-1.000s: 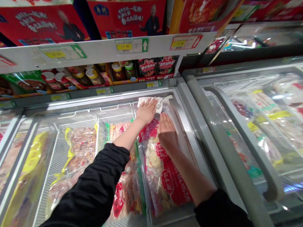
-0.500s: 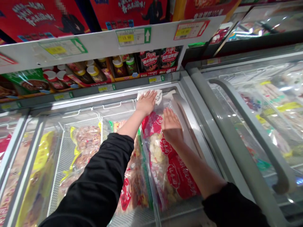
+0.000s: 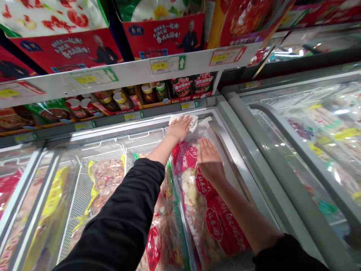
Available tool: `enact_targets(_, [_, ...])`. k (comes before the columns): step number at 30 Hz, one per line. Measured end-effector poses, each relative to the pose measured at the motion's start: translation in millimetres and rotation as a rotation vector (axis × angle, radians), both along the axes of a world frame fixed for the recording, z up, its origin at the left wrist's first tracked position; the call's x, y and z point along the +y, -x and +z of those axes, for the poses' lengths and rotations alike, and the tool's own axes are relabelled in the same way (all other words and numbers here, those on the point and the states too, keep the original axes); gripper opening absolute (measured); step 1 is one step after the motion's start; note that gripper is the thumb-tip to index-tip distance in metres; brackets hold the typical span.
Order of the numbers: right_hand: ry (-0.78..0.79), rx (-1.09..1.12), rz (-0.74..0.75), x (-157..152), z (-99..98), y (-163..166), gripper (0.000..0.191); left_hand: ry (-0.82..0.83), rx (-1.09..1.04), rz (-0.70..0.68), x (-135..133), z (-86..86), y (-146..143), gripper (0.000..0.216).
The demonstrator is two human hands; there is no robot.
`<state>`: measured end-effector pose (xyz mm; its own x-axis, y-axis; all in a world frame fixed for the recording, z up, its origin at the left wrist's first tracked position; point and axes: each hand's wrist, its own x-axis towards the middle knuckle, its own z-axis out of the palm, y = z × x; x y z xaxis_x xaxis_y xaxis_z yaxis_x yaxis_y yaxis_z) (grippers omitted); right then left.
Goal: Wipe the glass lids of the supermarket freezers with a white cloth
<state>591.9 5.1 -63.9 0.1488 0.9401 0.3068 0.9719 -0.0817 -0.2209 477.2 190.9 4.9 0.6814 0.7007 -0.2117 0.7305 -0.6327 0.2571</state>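
Observation:
My left hand (image 3: 179, 128) lies flat with its fingers stretched out over a crumpled white cloth (image 3: 193, 123), at the back edge of a chest freezer (image 3: 225, 130). My right hand (image 3: 210, 160) is spread flat, palm down, apparently on the freezer's clear lid, to the right of the left hand. Beneath the right hand and forearm lies a large red and clear bag of frozen food (image 3: 189, 186). A thin white patch (image 3: 205, 121), whose kind I cannot make out, shows in the freezer's back right corner.
Yellow-edged food bags (image 3: 108, 175) lie in wire baskets on the left. A shelf rail with price tags (image 3: 166, 64) overhangs the back, with jars (image 3: 123, 100) below and red boxes (image 3: 166, 35) above. Another freezer with a curved grey handle (image 3: 293, 143) stands at the right.
The view has tilted upward, so more of the boxes shows and the freezer sits lower. Both hands stay nearly in place on the freezer, the left still over the cloth.

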Motion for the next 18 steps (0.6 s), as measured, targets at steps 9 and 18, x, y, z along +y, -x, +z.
enact_targets(9, [-0.039,0.019,-0.023,1.9,-2.0,2.1,0.059,-0.009,-0.031,-0.119,-35.3,-4.8,-18.0,0.061])
enact_targets(18, [0.019,0.027,-0.026,1.5,-0.6,0.0,0.060,-0.025,-0.030,0.003,-6.1,-5.8,-5.5,0.063])
